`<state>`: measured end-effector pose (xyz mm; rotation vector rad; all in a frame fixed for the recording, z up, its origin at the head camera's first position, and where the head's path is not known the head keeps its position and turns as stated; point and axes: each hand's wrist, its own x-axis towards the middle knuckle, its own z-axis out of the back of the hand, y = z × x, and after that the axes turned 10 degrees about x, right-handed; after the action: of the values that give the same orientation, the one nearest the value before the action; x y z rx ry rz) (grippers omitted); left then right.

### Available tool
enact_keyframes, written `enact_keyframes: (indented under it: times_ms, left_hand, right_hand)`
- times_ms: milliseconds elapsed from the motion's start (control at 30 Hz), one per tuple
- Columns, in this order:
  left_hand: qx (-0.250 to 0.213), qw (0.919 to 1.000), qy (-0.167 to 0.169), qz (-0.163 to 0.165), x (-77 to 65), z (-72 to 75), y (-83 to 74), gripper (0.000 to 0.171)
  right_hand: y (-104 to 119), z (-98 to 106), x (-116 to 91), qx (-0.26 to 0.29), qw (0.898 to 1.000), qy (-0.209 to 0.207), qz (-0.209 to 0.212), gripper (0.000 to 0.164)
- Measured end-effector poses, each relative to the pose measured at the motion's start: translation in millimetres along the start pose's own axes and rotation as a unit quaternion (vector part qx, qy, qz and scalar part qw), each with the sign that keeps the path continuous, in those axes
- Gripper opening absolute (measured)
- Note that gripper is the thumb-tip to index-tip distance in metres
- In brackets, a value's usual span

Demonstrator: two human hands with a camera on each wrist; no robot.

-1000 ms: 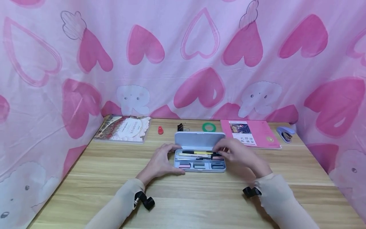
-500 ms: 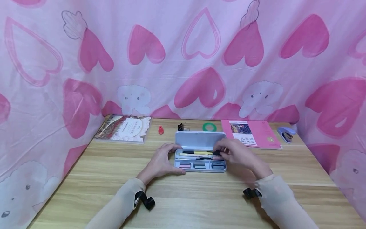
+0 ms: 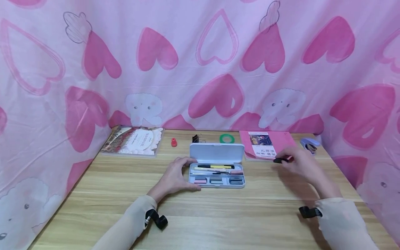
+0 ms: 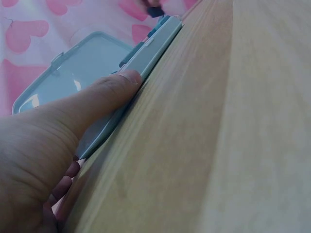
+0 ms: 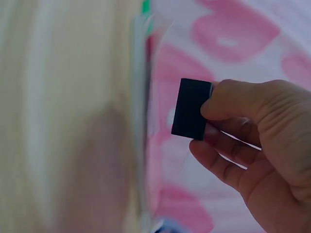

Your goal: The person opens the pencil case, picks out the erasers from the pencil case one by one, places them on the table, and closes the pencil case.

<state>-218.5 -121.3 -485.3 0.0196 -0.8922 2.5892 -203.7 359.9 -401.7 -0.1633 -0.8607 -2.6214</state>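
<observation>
Black and rectangular, that's the small block (image 5: 190, 109) in the right hand (image 3: 302, 167), thumb and fingers pinching it, up off the wooden table (image 3: 218, 217). Can't tell what it actually is. The pink booklet (image 3: 278, 142) lies just past those fingertips, its near-left cover corner curling up, and a purple stapler (image 3: 313, 142) sits farther off, to the right of them.

Left hand (image 3: 172, 178) has hold of the left end of the light-blue pencil case (image 3: 218, 186), thumb along the near edge, other fingers round the back corner. It's open, lid (image 3: 217, 153) tipped up on the side away from the thumb. Right of the left fingers, a yellow-and-black pen (image 3: 218, 166) lies in the long back compartment, with a pink block (image 3: 200, 181) nearer the thumb tip. Beyond the left fingertips there's a black binder clip (image 3: 195, 139).
</observation>
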Motion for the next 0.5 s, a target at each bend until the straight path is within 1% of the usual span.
enact_keyframes:
  times_ms: [133,267,400,500]
  left_hand:
    - [-0.002,1.0,0.001,-0.001,-0.3,1.4,0.8,0.099]
    - [-0.002,1.0,0.002,-0.003,-0.8,1.2,1.1,0.1]
    - [0.001,1.0,0.002,-0.007,-0.5,0.2,1.2,0.1]
    - [0.003,1.0,0.001,-0.008,-0.1,-0.2,0.9,0.1]
  right_hand:
    - [-21.7,0.6,-9.0,-0.019,0.999,0.019,-0.044,0.025]
    - [-33.4,-3.1,-16.3,-0.017,0.997,0.041,-0.07,0.024]
    - [-39.3,-6.4,-21.4,-0.021,0.997,0.047,-0.049,0.026]
    - [-39.5,-6.7,-22.5,-0.022,0.998,0.05,-0.042,0.026]
